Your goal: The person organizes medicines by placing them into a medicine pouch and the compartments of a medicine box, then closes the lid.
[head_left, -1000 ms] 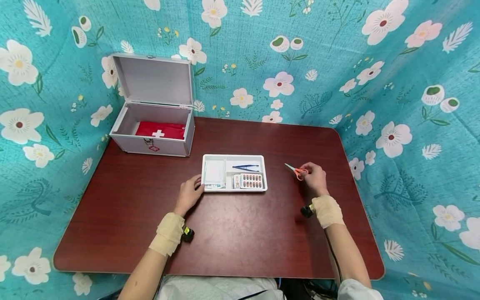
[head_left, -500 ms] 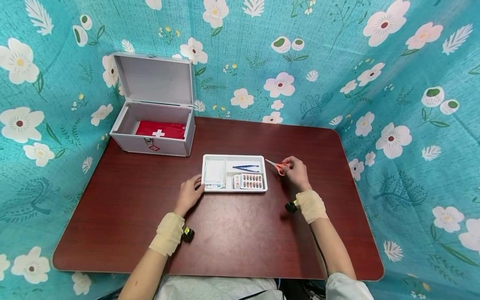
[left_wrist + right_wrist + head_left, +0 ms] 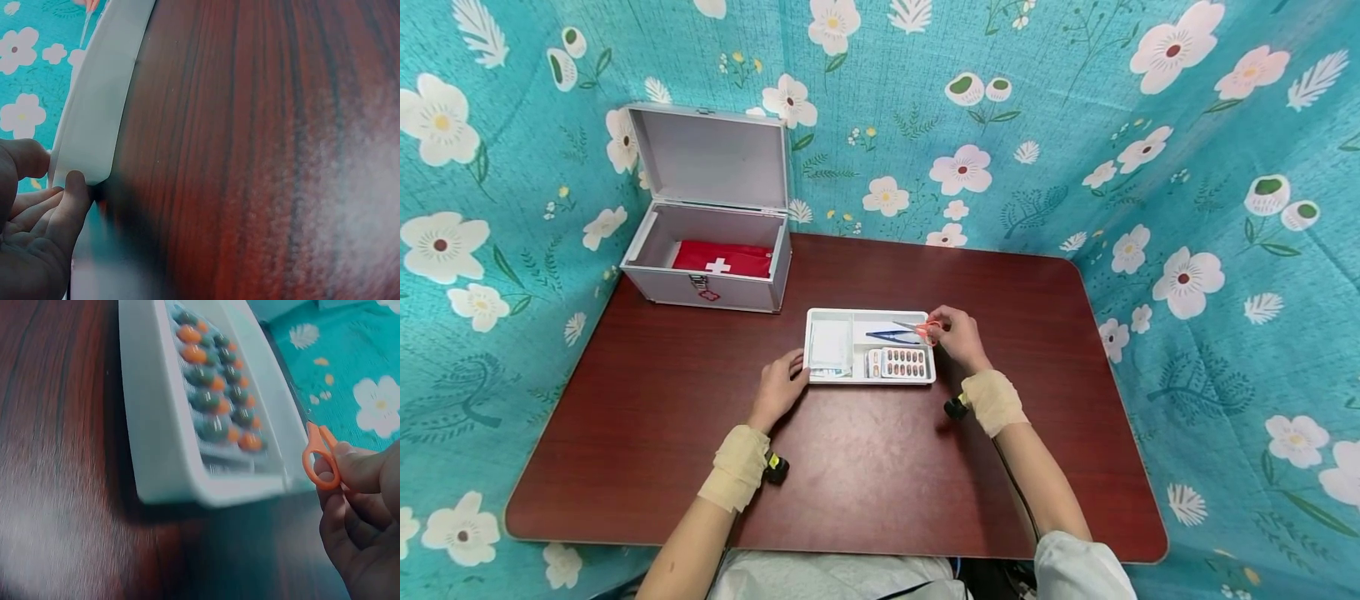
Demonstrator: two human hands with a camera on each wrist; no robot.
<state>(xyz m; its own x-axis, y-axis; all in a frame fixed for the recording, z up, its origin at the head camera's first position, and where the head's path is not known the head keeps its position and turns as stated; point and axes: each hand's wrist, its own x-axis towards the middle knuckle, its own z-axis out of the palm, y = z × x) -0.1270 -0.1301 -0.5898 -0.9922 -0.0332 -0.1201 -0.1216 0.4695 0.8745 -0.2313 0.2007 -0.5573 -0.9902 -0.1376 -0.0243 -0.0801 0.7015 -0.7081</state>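
Orange-handled scissors (image 3: 932,332) are pinched by their handles in my right hand (image 3: 961,337). Their blades point left over the back right compartment of a white divided tray (image 3: 859,380). Blue tweezers (image 3: 891,337) lie in that compartment, beneath the blades. Blister packs of capsules (image 3: 903,362) fill the front right compartment; in the right wrist view the capsules (image 3: 214,429) look orange and dark green. A pale flat packet (image 3: 830,343) lies in the left compartment. My left hand (image 3: 778,387) holds the tray's left end, its thumb and fingers at the front corner in the left wrist view.
An open silver case (image 3: 722,293) stands at the back left of the brown table (image 3: 865,467), its lid raised. Inside lies a red pouch (image 3: 741,261) with a white cross. A teal flowered curtain (image 3: 865,125) closes off the back and sides.
My right hand has carried the scissors left across the table, from right of the tray to over its back right compartment. The left hand and the tray have stayed put.
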